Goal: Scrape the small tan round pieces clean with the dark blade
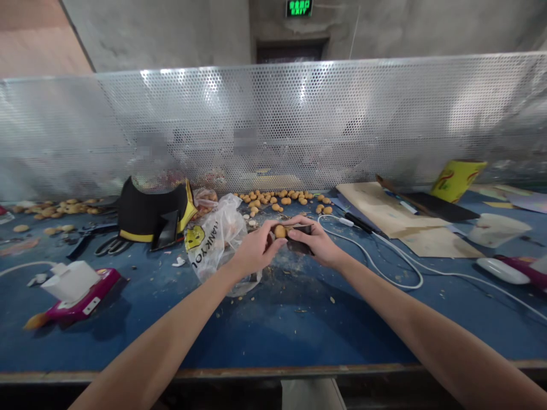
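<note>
Above the blue table, in the middle of the head view, my two hands meet around a small round tan-brown piece (280,231) that looks like a longan or a nut. My left hand (253,248) is closed on it from the left, with its thumb low and its fingers curled over. From the right, the thumb of my right hand (319,245) presses against the piece. A dark flat object (301,244) shows under the fingers of my right hand; its kind is unclear. A crumpled white plastic bag (224,228) with a yellow smiley lies just left of my hands.
Many tan-brown pieces (294,197) lie along the perforated metal screen (299,125). To the left are a black-and-yellow container (143,213), scissors (113,245) and a magenta pack (88,299). A white cable (421,279), cardboard (397,222) and a white cup (498,229) occupy the right.
</note>
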Available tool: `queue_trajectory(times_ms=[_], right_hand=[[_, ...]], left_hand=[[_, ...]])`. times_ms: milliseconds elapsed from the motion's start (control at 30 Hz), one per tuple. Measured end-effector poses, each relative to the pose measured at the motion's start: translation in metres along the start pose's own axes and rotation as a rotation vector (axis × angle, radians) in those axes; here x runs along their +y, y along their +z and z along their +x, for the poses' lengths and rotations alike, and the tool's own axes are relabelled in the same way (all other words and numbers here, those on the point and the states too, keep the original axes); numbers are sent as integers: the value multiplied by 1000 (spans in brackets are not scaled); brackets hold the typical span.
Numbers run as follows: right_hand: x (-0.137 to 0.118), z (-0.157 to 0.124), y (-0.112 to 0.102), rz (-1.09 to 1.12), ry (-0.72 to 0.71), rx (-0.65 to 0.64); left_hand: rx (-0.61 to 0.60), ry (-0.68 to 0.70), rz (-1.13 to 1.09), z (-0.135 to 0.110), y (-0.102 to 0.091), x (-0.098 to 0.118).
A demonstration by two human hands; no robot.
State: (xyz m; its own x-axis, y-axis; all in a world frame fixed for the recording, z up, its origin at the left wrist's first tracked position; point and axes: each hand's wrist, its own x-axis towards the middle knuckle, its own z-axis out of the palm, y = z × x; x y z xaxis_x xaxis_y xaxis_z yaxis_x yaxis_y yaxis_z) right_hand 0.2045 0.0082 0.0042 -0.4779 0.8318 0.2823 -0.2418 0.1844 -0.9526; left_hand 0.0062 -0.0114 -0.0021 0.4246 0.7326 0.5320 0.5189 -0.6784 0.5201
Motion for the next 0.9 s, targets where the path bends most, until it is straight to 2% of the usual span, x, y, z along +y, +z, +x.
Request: queue_trajectory(times_ms=[167, 300, 500, 700, 800, 900], right_hand=[[-1, -2, 2, 20, 32, -25], [-1, -4, 2, 10, 25, -36], [0, -3, 3, 0, 19, 15], [-3, 6, -2, 221, -21, 220], [-3, 11, -9, 307, -31, 282], [-3, 12, -12, 288, -13, 292]], left_hand=[[-6, 37, 112, 1, -3, -2], [-39, 7, -2, 2, -5, 4], [-62, -86, -435, 4, 0, 2], [22, -317, -1206, 9, -3, -7], [160, -359, -1369, 10, -8, -8], [236, -391, -1392, 11, -10, -11]])
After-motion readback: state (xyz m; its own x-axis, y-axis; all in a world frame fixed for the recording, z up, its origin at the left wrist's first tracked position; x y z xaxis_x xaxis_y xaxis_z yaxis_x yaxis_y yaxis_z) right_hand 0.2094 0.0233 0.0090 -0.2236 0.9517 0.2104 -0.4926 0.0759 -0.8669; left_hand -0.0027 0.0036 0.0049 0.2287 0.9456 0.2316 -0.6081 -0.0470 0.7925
